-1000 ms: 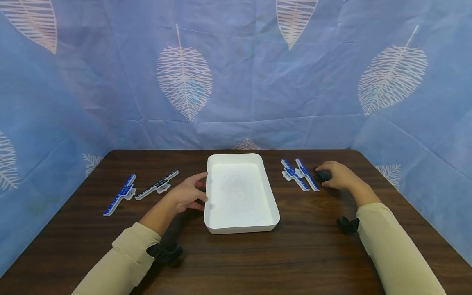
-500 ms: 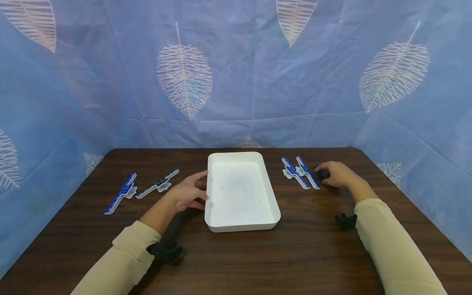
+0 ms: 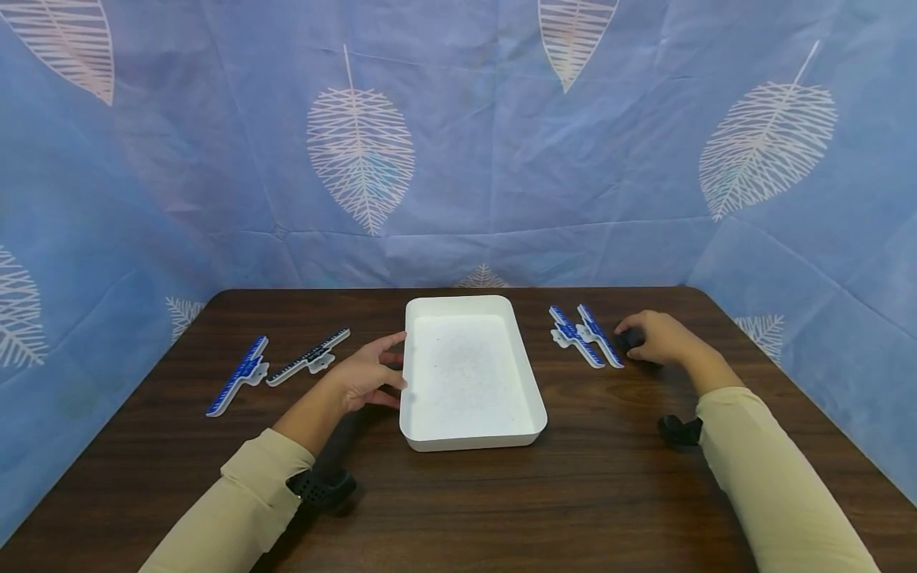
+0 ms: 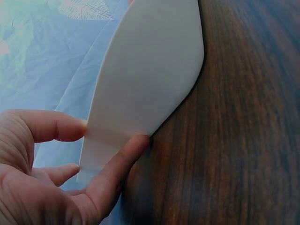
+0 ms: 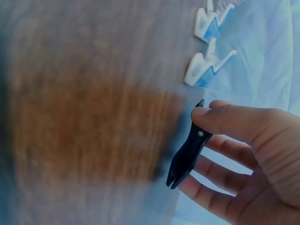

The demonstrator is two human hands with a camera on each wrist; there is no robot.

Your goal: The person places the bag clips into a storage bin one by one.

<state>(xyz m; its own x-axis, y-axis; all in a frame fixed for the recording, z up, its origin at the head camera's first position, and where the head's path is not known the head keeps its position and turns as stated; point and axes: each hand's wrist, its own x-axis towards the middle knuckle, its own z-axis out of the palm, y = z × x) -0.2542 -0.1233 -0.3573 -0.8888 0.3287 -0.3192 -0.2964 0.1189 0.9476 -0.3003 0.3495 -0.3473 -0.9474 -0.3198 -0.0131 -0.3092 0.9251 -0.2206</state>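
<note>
A white rectangular tray (image 3: 469, 378) lies mid-table. My left hand (image 3: 368, 374) touches its left side, with spread fingers; in the left wrist view the fingertips (image 4: 70, 130) meet the tray's wall (image 4: 145, 70) and rim. Toward the back right, my right hand (image 3: 662, 338) pinches a small black clip-like tool (image 3: 630, 339) between thumb and fingers. Its silver rivet and forked end show in the right wrist view, where the black tool (image 5: 187, 152) hangs at a slant. Just left of that hand are two blue-and-white ruler clips (image 3: 600, 335) side by side.
A blue ruler clip (image 3: 239, 376) and a black-marked ruler clip (image 3: 310, 357) lie left of the tray on the dark wooden table (image 3: 573, 501). Blue cloth (image 3: 494, 159) with white leaf prints hangs behind and along both sides.
Both hands keep almost the same place. The whole head view shifts slightly; tray and clips stay put on the table.
</note>
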